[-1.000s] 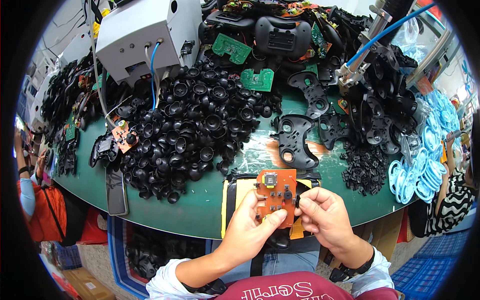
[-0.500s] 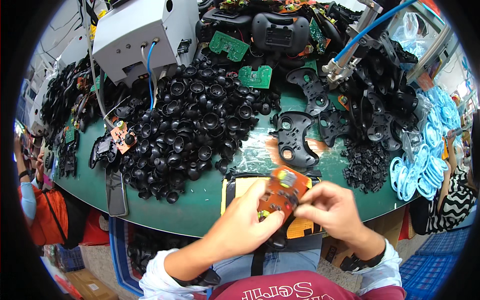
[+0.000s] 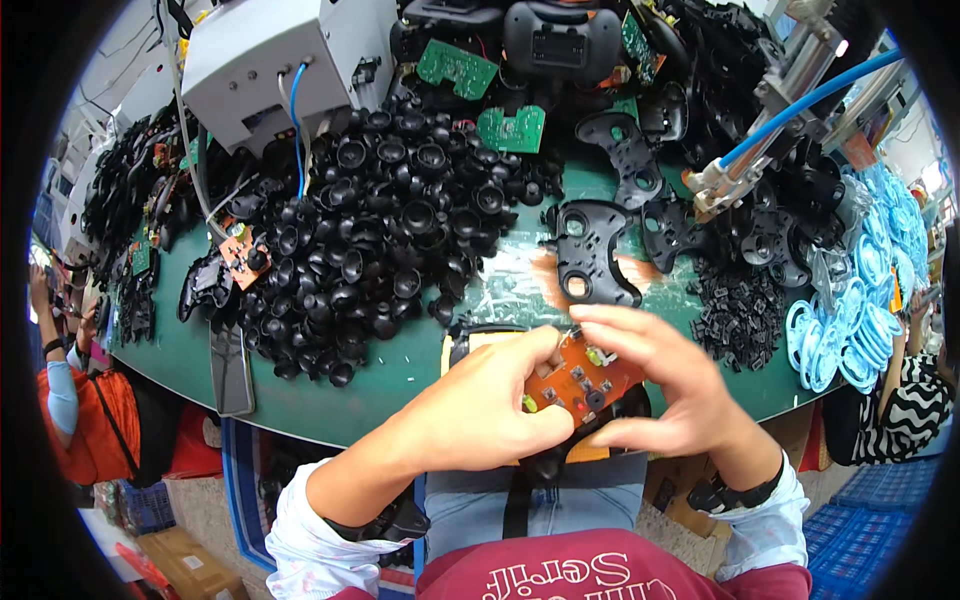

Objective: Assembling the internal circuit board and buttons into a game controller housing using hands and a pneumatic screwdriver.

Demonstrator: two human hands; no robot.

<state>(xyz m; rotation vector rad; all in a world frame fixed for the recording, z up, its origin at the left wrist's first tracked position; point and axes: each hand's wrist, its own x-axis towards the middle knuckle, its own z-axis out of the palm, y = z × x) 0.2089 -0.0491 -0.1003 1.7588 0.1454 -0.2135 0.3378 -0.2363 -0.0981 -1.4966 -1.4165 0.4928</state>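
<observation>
An orange-brown circuit board (image 3: 578, 378) with small buttons and yellow-green parts is held above the table's front edge. My left hand (image 3: 505, 400) grips its left side between thumb and fingers. Around its right side, my right hand (image 3: 675, 385) is spread, thumb apart from the fingers, with nothing visible in it. Part of a black plastic controller shell (image 3: 545, 463) shows beneath the board; the hands and board hide the rest. Below them lies a yellow pad edged with black tape (image 3: 458, 362).
A large heap of black thumbstick caps (image 3: 400, 235) lies left of centre. Black controller shells (image 3: 590, 250) and small black parts (image 3: 738, 315) spread to the right, near light-blue rings (image 3: 845, 335). A metal press with a blue hose (image 3: 735, 180) stands at right, a grey machine box (image 3: 260, 75) at back left.
The board has tilted from upright to more level. My right hand has gone from a pinch at its lower right edge to spread fingers. The whole view has shifted slightly.
</observation>
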